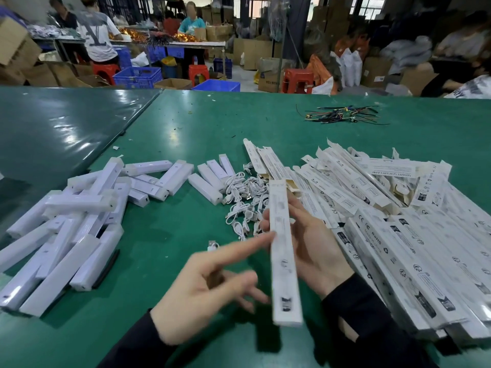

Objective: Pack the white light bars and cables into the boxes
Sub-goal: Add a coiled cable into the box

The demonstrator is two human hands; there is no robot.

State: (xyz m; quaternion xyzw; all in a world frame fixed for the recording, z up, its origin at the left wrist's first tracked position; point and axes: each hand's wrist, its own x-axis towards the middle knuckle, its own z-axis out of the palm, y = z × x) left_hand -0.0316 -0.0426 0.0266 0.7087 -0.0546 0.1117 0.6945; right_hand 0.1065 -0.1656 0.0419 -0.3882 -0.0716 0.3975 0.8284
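Note:
My right hand point(316, 251) holds a long white box point(284, 258) upright over the green table, fingers curled behind it. My left hand point(210, 285) is beside it with the index finger stretched out, its tip touching the box's left edge. A heap of white light bars point(79, 221) lies at the left, and a few shorter bars point(210, 179) lie in the middle. Coiled white cables point(244, 200) are piled just beyond my hands. One loose cable plug point(213, 245) lies near my left fingertip.
A large stack of flat white boxes point(398, 235) fills the right side of the green table point(186, 128). A bundle of dark wires point(342, 116) lies far back. Other people work at tables among blue crates and red stools behind.

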